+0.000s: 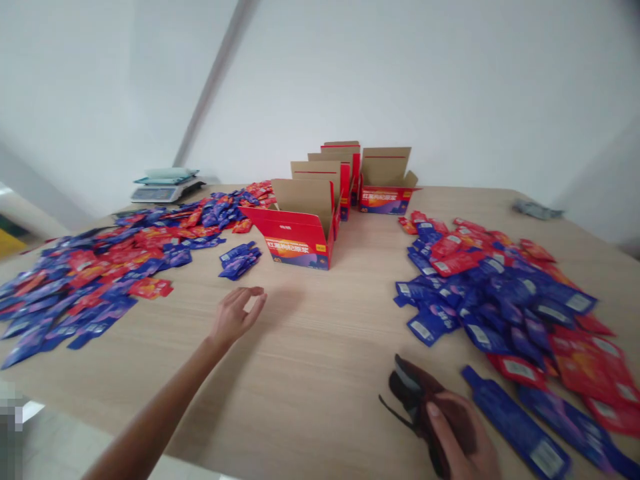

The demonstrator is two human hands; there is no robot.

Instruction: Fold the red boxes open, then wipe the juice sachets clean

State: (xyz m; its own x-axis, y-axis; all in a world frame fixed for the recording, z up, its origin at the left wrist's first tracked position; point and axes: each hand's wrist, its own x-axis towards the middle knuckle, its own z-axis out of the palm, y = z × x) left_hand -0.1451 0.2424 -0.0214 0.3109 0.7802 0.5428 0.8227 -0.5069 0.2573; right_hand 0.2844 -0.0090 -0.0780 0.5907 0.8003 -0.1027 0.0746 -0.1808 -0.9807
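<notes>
My left hand [239, 312] hovers over the wooden table with its fingers curled and the thumb a little apart; nothing shows between them. Just beyond it lies a small group of blue sachets [239, 261]. A red printed carton [299, 252] with raised flaps stands past its fingertips. At the lower right, my right hand [463, 433] is closed around a dark brown and black object [420, 393] with a thin dark strip sticking out; its exact kind is unclear. Long blue sachets [517, 420] lie close beside that hand.
A large pile of red and blue sachets [115, 260] spreads along the left, and another pile [495, 287] on the right. Several open cartons [385, 200] stand at the back. A scale [157, 193] bearing pale packs is at the back left. A crumpled grey item [537, 209] lies far right.
</notes>
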